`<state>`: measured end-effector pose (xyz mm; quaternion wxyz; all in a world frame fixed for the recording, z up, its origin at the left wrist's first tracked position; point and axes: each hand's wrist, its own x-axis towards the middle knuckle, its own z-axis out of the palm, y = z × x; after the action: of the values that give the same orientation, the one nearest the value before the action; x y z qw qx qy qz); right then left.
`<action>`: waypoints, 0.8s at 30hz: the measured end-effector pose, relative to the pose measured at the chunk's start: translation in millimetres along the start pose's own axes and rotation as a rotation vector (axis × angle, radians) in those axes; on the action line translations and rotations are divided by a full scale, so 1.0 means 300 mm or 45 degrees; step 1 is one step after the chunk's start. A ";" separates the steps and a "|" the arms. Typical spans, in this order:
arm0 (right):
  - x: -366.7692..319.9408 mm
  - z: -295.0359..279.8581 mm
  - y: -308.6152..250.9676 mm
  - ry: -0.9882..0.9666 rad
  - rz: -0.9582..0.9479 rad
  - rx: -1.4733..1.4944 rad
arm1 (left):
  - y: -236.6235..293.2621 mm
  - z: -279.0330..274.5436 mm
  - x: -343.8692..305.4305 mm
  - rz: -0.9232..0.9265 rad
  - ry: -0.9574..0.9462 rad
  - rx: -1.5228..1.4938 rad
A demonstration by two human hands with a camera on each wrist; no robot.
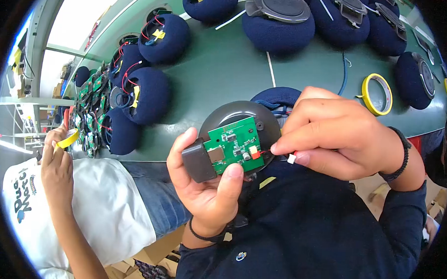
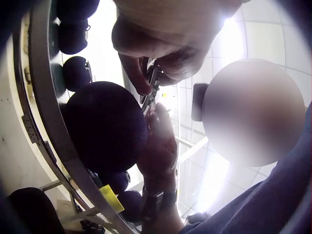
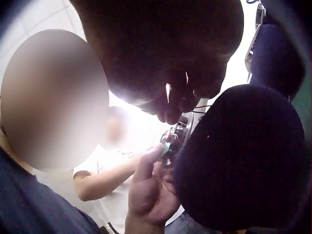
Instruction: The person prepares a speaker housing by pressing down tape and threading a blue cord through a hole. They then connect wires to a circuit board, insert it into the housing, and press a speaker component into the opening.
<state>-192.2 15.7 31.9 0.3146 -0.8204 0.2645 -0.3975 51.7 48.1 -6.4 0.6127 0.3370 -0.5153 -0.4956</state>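
Observation:
My left hand [image 1: 206, 200] holds a green circuit board [image 1: 233, 140] between thumb and fingers, together with a black block [image 1: 199, 161] at its left end. Behind the board sits a glossy black round cover [image 1: 224, 112]. My right hand [image 1: 339, 131] pinches a thin wire between thumb and forefinger. A small white plug [image 1: 291, 158] sticks out by the thumb. At the board's right edge is a red and cream connector [image 1: 255, 152] with a short dark wire running toward the right fingers. Just beyond the hands lies a dark blue padded ball [image 1: 274, 94] with blue cords.
Several dark blue padded balls [image 1: 148, 95] line the green table [image 1: 211, 65], some with red wires and yellow tape. A yellow tape roll [image 1: 377, 94] lies at right. At left is a pile of circuit boards [image 1: 89, 110], near another person's hand [image 1: 55, 158] with yellow tape.

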 end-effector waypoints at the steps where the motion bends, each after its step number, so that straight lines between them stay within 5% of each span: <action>1: 0.002 0.001 0.003 -0.010 -0.001 0.030 | -0.001 0.003 0.000 -0.002 0.001 0.009; 19: 0.013 -0.006 -0.017 -0.034 0.238 0.187 | -0.001 -0.005 0.016 -0.011 -0.033 0.037; 24: 0.013 0.001 -0.046 0.017 0.299 -0.042 | 0.004 0.009 0.009 -0.001 -0.037 0.041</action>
<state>-187.3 22.2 43.7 0.3438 -0.7861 0.3674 -0.3590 49.3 46.0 -3.9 0.5995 0.3396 -0.5319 -0.4923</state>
